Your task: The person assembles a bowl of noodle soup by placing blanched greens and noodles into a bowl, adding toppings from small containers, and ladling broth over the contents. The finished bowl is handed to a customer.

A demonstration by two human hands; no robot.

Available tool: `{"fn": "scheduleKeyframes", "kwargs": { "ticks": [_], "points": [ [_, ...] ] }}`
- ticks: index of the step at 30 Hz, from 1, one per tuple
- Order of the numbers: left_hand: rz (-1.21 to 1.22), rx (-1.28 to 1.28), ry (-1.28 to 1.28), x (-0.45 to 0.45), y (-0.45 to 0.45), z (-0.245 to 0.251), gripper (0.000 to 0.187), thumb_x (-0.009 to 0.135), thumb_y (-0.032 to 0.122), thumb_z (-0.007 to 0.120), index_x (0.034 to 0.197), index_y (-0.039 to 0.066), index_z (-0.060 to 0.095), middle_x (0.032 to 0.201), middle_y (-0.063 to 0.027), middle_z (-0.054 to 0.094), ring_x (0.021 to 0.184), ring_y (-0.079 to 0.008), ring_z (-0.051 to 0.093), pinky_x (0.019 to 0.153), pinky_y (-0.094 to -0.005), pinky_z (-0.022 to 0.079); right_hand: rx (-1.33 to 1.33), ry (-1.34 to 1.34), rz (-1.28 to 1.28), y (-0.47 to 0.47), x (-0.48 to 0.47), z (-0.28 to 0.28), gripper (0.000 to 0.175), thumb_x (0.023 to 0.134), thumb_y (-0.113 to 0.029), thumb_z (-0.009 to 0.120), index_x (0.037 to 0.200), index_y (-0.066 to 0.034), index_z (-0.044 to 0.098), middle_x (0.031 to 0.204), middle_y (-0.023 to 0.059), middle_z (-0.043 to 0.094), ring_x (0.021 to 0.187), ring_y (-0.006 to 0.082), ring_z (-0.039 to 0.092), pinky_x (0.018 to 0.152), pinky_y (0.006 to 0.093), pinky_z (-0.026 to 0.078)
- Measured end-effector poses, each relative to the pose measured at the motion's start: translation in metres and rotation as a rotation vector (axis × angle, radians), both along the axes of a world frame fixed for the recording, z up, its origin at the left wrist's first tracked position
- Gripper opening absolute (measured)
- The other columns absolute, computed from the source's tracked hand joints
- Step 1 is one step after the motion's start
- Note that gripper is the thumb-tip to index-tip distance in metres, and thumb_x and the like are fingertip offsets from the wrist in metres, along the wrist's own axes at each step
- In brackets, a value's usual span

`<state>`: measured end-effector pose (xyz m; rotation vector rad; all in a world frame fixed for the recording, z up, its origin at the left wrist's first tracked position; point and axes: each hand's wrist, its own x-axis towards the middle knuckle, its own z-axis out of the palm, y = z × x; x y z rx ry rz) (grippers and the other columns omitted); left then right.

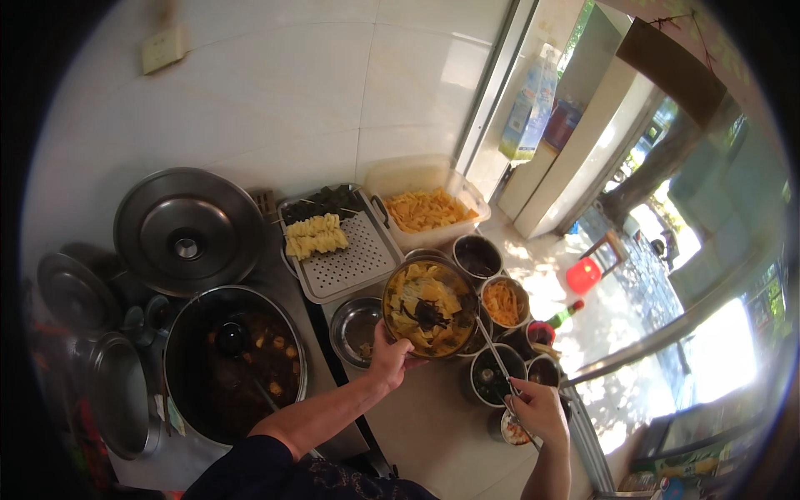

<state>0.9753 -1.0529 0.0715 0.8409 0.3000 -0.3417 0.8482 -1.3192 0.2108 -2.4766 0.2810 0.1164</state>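
My left hand [392,357] holds up a bowl [430,307] by its lower left rim. Inside lie yellow pieces of food with a dark, shredded topping in the middle. Metal tongs [494,342] are gripped in my right hand [539,407], their tips close to the bowl's right rim. Below the tongs stands a round container with dark green contents [498,374]; a container of orange shreds [502,302] is above them. A metal bowl [354,331] rests on the counter left of the held bowl, partly behind it.
A large pot of dark broth [234,365] with a ladle stands at left, a big metal lid [187,231] behind it. A perforated tray [340,250] carries skewered food beside a plastic bin of yellow-orange pieces [428,209]. A green bottle [564,314] stands beyond the containers, near a window frame.
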Motion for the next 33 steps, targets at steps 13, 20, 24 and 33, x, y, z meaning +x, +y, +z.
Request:
{"fn": "scheduleKeyframes", "kwargs": {
  "ticks": [13, 20, 24, 33],
  "points": [
    [-0.074, -0.107, 0.177, 0.048, -0.005, -0.019, 0.068, 0.085, -0.008, 0.047, 0.144, 0.016, 0.025, 0.136, -0.0222, 0.048, 0.109, -0.0498, 0.065, 0.082, -0.0657, 0.062, -0.296, -0.249, 0.014, -0.044, 0.135, -0.020, 0.038, 0.086, -0.023, 0.070, 0.123, -0.0113, 0.073, 0.079, 0.0162, 0.071, 0.072, 0.0303, 0.069, 0.068, 0.0411, 0.053],
    [-0.086, -0.126, 0.171, 0.063, 0.000, -0.033, 0.073, 0.082, -0.007, 0.052, 0.145, 0.018, 0.023, 0.135, -0.0214, 0.046, 0.104, -0.0489, 0.066, 0.079, -0.0637, 0.063, -0.462, -0.134, 0.049, -0.048, 0.156, -0.026, 0.038, 0.085, -0.024, 0.070, 0.120, -0.0126, 0.074, 0.092, 0.0172, 0.074, 0.088, 0.0341, 0.072, 0.080, 0.0450, 0.056],
    [-0.131, -0.071, 0.178, 0.076, 0.006, -0.031, 0.074, 0.083, -0.008, 0.051, 0.148, 0.015, 0.024, 0.136, -0.0221, 0.046, 0.105, -0.0501, 0.066, 0.078, -0.0654, 0.063, -0.309, -0.187, 0.165, -0.050, 0.091, 0.001, 0.039, 0.081, -0.020, 0.073, 0.119, -0.0136, 0.075, 0.088, 0.0131, 0.071, 0.080, 0.0329, 0.069, 0.076, 0.0453, 0.055],
    [-0.222, -0.051, 0.130, 0.090, 0.012, -0.024, 0.081, 0.080, -0.009, 0.053, 0.151, 0.015, 0.022, 0.135, -0.0220, 0.048, 0.107, -0.0489, 0.065, 0.075, -0.0652, 0.063, -0.448, -0.310, 0.466, -0.029, 0.061, 0.005, 0.038, 0.079, -0.014, 0.073, 0.117, -0.0121, 0.075, 0.079, 0.0105, 0.062, 0.079, 0.0311, 0.064, 0.071, 0.0442, 0.053]
  ]
}}
